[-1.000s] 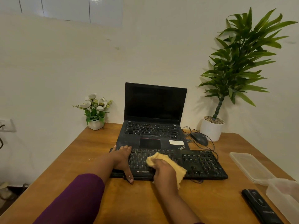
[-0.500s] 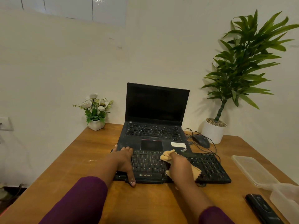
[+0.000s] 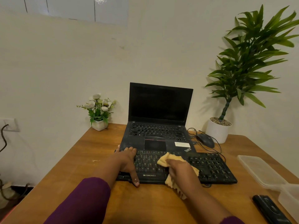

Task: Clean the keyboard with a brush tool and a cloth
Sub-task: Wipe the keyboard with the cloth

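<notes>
A black external keyboard (image 3: 212, 168) lies on the wooden table (image 3: 90, 160) in front of an open black laptop (image 3: 159, 126). My left hand (image 3: 127, 160) rests on the keyboard's left end, fingers spread over its far edge and thumb on the near edge. My right hand (image 3: 179, 170) holds a crumpled yellow cloth (image 3: 165, 160) against the keys near the middle of the keyboard. Part of the cloth hangs past the keyboard's near edge under my wrist. No brush tool is identifiable in view.
A black mouse (image 3: 205, 140) with its cable lies right of the laptop. A tall potted plant (image 3: 218, 130) stands back right, a small flower pot (image 3: 99, 125) back left. Clear plastic containers (image 3: 260, 170) and a black device (image 3: 271, 209) sit at the right edge.
My right hand with the cloth has slid from the keyboard's far middle edge back toward the near middle. My left hand has stayed on the keyboard's left end.
</notes>
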